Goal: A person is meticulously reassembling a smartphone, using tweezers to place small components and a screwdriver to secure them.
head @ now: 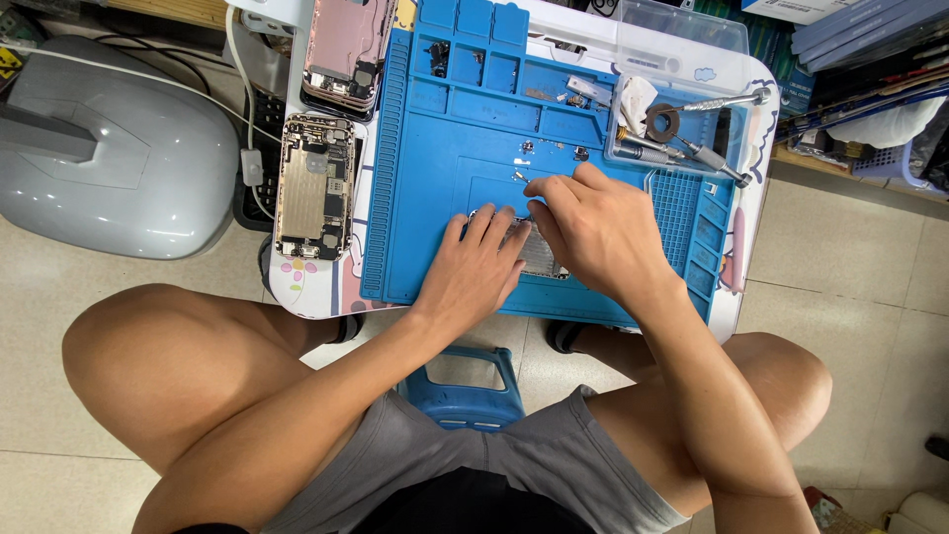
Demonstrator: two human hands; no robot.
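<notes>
The left hand (473,269) lies flat, fingers spread, pressing on an opened phone (539,252) that sits on the blue work mat (435,178). The right hand (593,232) crosses just above it, fingertips (534,188) pinched narrow over the phone's top edge; whether they hold anything I cannot tell. Small screws (527,147) lie just beyond those fingertips. Further right of the right hand stands a clear tray (727,114) with screwdrivers (707,155). Well left of the left hand lie two more opened phones, one gold (315,186), one pink (346,44)
</notes>
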